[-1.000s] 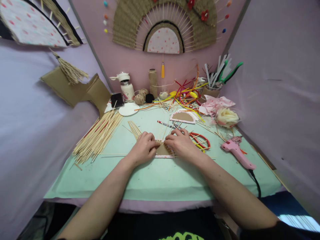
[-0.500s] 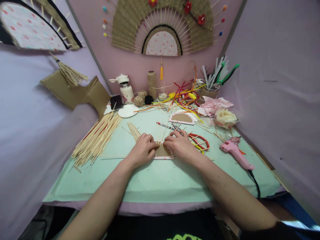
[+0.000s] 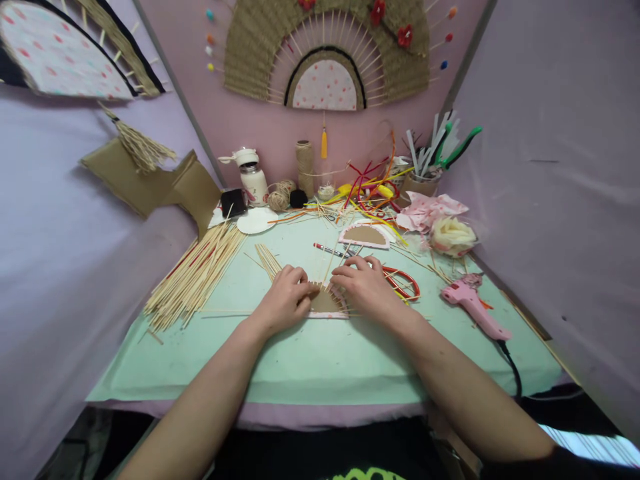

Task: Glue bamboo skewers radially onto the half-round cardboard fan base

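A brown cardboard half-circle [image 3: 327, 304] with a pink-spotted white rim lies flat near the table's middle, thin wooden sticks fanning out from its curved edge. My left hand [image 3: 286, 297] rests at its left side, fingers bent and pressed onto the cardboard by a stick; the thumb side is partly hidden. Just above the right part of the curved edge is my right hand [image 3: 367, 285], its fingers loosely bent and apart, close to the sticks. Whether its fingertips touch a stick is hard to see. Red-handled pliers or scissors [image 3: 409, 281] lie partly behind the right hand.
A large pile of wooden sticks [image 3: 195, 283] is at left. A pink glue gun [image 3: 475, 308] with a black cord lies at right. Behind are a second half-circle [image 3: 366, 235], a pencil [image 3: 325, 249], a twine spool [image 3: 304, 167] and a white bottle [image 3: 253, 183]. A finished fan [image 3: 250, 67] hangs on the wall.
My right hand has shifted slightly right and up, uncovering more of the half-circle's right rim. My left hand stays in place on the cardboard.
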Demonstrator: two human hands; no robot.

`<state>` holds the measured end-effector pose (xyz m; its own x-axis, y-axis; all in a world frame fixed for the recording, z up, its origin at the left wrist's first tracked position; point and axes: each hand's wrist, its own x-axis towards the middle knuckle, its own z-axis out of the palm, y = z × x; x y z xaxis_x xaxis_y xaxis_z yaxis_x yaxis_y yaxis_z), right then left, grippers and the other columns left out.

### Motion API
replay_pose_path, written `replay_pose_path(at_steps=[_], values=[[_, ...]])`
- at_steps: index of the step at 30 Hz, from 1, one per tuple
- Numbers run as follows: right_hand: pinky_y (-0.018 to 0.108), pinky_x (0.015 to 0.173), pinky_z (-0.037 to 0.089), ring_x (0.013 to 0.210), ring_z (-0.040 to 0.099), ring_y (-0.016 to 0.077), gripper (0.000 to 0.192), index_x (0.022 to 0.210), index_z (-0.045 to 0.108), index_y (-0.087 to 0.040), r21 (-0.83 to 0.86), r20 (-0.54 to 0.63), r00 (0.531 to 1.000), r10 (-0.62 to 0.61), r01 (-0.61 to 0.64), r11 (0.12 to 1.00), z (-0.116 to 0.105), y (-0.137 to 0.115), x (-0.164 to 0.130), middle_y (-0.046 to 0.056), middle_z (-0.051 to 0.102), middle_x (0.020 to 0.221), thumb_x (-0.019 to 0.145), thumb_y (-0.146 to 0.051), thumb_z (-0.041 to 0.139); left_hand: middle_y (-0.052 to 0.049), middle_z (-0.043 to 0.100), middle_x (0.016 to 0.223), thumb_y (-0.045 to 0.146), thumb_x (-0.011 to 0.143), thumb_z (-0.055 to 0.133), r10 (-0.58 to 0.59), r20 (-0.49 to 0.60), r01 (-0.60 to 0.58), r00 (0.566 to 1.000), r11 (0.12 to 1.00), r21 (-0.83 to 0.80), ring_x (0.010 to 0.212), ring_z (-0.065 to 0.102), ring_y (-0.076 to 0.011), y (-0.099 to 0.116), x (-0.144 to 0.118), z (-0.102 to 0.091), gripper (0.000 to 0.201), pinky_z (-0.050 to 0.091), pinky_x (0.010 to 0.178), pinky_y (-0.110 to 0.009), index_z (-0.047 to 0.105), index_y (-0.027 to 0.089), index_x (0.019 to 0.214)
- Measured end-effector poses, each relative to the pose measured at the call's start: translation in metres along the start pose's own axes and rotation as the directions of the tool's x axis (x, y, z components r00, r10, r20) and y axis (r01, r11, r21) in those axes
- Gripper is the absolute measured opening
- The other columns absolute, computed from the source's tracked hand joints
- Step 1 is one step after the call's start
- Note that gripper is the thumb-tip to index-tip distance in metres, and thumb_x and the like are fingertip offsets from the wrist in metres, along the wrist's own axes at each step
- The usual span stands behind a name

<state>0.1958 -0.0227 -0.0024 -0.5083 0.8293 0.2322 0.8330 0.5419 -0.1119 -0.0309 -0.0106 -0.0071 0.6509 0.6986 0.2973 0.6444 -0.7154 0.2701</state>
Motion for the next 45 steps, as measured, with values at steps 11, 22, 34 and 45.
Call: replay_pose_path(at_steps=[11,22,34,45], values=[[0.042,0.096,0.020,0.116,0.047,0.0234,0.015,0.099,0.074,-0.026,0.040,0.068,0.998,0.004,-0.007,0.999,-0.0035,-0.0014,-0.0007,0.001,0.074,0.116,0.096,-0.022,0.060,-0.007,0.056,0.089,0.013,0.087,0.052,0.036,0.013,-0.036,0.999,0.999,-0.024,0.089,0.045,-0.0214,0.0007,-0.0007,0.0011,0.030,0.041,0.082,-0.039,0.077,0.023,0.102],[0.043,0.098,0.020,0.117,0.046,0.0243,0.016,0.103,0.072,-0.026,0.013,0.077,0.997,0.015,-0.016,1.000,-0.0025,-0.0057,0.0004,0.003,0.072,0.118,0.096,-0.023,0.058,-0.007,0.055,0.090,0.009,0.084,0.050,0.029,0.039,-0.028,0.999,0.999,-0.017,0.089,0.044,-0.0217,0.0052,0.0020,0.0029,0.037,0.042,0.083,-0.039,0.076,0.023,0.105],[0.043,0.098,0.020,0.116,0.046,0.0242,0.017,0.103,0.072,-0.026,0.011,0.060,0.998,0.019,-0.020,1.000,0.0012,-0.0041,0.0000,0.004,0.073,0.116,0.097,-0.024,0.057,-0.007,0.056,0.090,0.009,0.083,0.051,0.029,0.050,-0.029,0.998,1.000,-0.011,0.089,0.045,-0.0218,0.0031,0.0017,0.0046,0.037,0.042,0.082,-0.039,0.077,0.023,0.105],[0.044,0.098,0.020,0.117,0.047,0.0241,0.017,0.105,0.072,-0.026,0.008,0.069,0.997,0.023,-0.023,1.000,0.0017,-0.0036,0.0004,0.003,0.073,0.117,0.097,-0.023,0.057,-0.007,0.056,0.091,0.009,0.083,0.051,0.022,0.047,-0.021,0.999,1.000,-0.017,0.090,0.045,-0.0220,0.0032,0.0021,0.0050,0.037,0.042,0.083,-0.039,0.077,0.024,0.105]])
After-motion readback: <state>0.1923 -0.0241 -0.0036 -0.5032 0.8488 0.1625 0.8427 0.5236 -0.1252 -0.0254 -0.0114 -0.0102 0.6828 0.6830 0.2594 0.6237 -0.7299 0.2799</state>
